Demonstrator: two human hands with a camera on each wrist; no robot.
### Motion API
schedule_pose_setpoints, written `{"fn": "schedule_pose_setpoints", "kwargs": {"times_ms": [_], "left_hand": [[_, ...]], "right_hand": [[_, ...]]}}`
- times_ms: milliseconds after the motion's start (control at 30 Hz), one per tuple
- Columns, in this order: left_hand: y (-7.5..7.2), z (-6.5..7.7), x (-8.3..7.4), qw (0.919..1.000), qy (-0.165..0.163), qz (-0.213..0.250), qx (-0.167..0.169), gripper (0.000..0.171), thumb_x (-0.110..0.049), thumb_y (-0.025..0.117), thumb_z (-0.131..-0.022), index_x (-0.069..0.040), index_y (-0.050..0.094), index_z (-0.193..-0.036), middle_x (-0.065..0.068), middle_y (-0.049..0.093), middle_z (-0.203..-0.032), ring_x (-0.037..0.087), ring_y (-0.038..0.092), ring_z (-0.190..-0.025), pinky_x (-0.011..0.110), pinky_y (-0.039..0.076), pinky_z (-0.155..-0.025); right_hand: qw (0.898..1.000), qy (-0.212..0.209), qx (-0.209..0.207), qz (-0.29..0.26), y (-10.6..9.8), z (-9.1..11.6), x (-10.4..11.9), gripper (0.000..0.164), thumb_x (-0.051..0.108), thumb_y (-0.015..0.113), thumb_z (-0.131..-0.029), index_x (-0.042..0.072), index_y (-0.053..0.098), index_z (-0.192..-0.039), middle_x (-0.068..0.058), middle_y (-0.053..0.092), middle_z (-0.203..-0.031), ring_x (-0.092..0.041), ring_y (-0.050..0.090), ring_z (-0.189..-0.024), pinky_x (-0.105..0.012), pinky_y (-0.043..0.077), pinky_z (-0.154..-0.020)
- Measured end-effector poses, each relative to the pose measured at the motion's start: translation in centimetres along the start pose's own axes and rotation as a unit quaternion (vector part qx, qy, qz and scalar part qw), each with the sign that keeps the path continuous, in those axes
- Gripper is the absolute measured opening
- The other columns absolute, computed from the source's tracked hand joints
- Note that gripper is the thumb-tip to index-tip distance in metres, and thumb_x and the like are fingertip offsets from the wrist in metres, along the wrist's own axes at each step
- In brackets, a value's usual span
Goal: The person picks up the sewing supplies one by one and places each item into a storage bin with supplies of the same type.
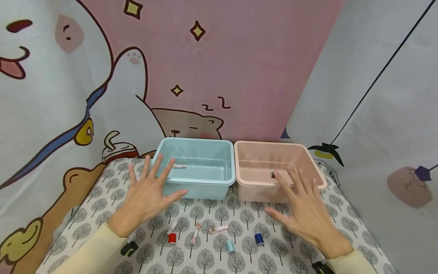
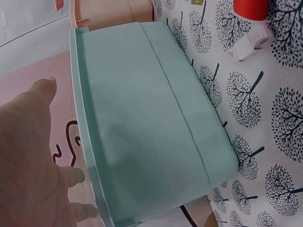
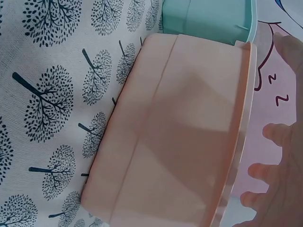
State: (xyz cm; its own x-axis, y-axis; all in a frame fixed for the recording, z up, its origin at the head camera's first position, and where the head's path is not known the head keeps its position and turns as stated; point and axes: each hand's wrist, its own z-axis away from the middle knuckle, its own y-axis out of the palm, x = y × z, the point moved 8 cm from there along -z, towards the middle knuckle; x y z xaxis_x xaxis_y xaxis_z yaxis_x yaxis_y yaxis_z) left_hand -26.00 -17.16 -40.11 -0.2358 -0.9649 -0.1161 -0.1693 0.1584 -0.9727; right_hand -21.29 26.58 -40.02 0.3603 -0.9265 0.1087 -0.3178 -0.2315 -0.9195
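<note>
My left hand [image 1: 147, 196] hovers with fingers spread at the near left corner of a light blue plastic bin [image 1: 198, 191]. Over the front of the peach bin [image 1: 256, 193] my right hand [image 1: 306, 215] is likewise spread, holding nothing. A small pale strip-like item [image 1: 179, 166] lies inside the blue bin, and a small dark item [image 1: 272, 174] inside the peach one. In front of the bins are a red thread spool [image 1: 172, 239], a light blue spool [image 1: 230, 247] and a dark blue spool [image 1: 259, 239]. Among them lie small pale pink and white strip-like pieces [image 1: 219, 229], too small to identify.
The two bins stand side by side at the back of a table covered in tree-print cloth [image 1: 205, 260]. Behind them hangs a cartoon-printed curtain [image 1: 239, 68], which continues along both sides.
</note>
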Motion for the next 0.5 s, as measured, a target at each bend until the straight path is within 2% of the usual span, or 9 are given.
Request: {"fn": "schedule_pose_setpoints", "kwargs": {"times_ms": [133,367,433,500], "left_hand": [[0.09,0.22,0.05,1.0000,-0.002,0.001,0.001,0.108,-0.095,0.045,-0.105,-0.034,0.012,-0.189,0.014,0.008,-0.197,0.057,0.004,-0.181,0.091,-0.012,-0.134],[-0.15,-0.16,0.40,0.9999,-0.011,0.006,-0.001,0.107,-0.093,0.045,-0.106,-0.031,0.017,-0.189,0.019,0.014,-0.197,0.059,0.006,-0.180,0.094,-0.010,-0.132],[-0.25,-0.34,0.44,0.9998,-0.012,0.013,0.002,0.107,-0.093,0.045,-0.107,-0.031,0.017,-0.189,0.020,0.013,-0.197,0.060,0.005,-0.180,0.094,-0.012,-0.132],[-0.28,-0.45,0.51,0.9998,-0.013,0.016,0.004,0.106,-0.092,0.044,-0.107,-0.030,0.017,-0.189,0.020,0.013,-0.197,0.060,0.005,-0.180,0.094,-0.012,-0.132]], "right_hand": [[1.000,-0.002,-0.005,-0.007,-0.11,0.39,0.00,0.117,0.076,0.081,-0.095,0.033,0.025,-0.188,-0.011,0.007,-0.199,-0.062,0.023,-0.177,-0.093,0.016,-0.136],[0.999,-0.032,-0.034,-0.017,-0.61,0.13,0.16,0.112,0.072,0.084,-0.093,0.028,0.037,-0.185,-0.017,0.029,-0.194,-0.057,0.034,-0.173,-0.091,0.026,-0.135],[0.999,-0.036,-0.029,-0.019,-0.59,0.05,0.23,0.111,0.072,0.084,-0.094,0.028,0.037,-0.185,-0.019,0.033,-0.192,-0.058,0.037,-0.171,-0.090,0.028,-0.135],[0.999,-0.039,-0.022,-0.018,-0.52,0.08,0.32,0.110,0.071,0.084,-0.095,0.029,0.037,-0.185,-0.020,0.037,-0.190,-0.058,0.041,-0.168,-0.090,0.035,-0.130]]}}
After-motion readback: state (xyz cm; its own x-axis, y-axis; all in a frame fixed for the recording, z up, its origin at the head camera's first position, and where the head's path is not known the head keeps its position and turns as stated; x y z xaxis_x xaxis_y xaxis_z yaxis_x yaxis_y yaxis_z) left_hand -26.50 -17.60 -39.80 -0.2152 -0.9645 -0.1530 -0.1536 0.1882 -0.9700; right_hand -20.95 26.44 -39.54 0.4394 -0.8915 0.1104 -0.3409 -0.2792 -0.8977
